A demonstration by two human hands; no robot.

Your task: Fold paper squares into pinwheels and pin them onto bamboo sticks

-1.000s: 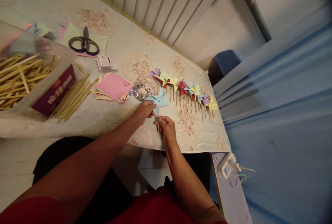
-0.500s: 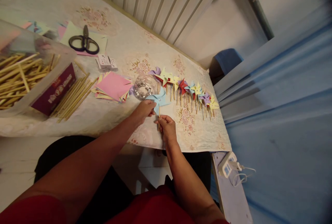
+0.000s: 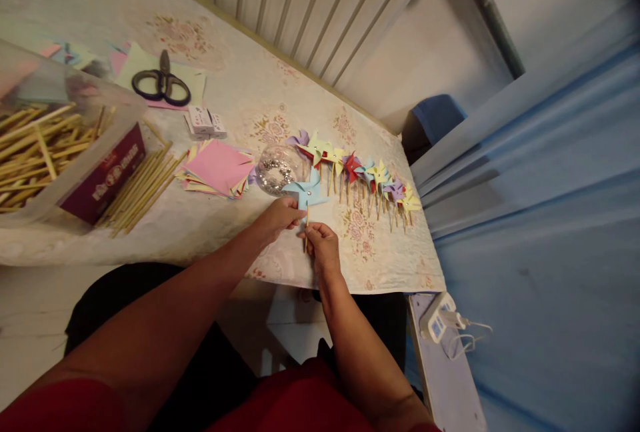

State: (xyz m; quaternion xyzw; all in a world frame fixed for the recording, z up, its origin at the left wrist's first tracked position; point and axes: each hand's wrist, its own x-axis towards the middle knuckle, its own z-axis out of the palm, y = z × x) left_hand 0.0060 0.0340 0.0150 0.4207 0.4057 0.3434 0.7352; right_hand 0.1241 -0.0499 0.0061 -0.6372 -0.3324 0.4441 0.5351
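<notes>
A light blue paper pinwheel [image 3: 310, 191] on a thin wooden stick [image 3: 308, 216] is held over the near side of the table. My right hand [image 3: 321, 243] is closed round the lower part of the stick. From the left, my left hand [image 3: 284, 214] pinches at the pinwheel's lower blade beside the stick; its fingertips partly cover that spot. Just behind the pinwheel sits a clear round container [image 3: 275, 171] of small shiny metal pieces. To the right stretches a row of finished pinwheels [image 3: 353, 167] in yellow, red, purple and blue.
Left of my hands lie a stack of coloured paper squares [image 3: 220, 167], small patterned boxes [image 3: 205, 123] and black scissors [image 3: 163, 82]. Farther left are loose sticks [image 3: 145, 195] and a plastic bin [image 3: 103, 175] of sticks. A power strip [image 3: 437, 317] rests by the right corner.
My left hand has shifted slightly right, closer to the stick, and the blade it touched has come free of its fingers. The right hand keeps its hold.
</notes>
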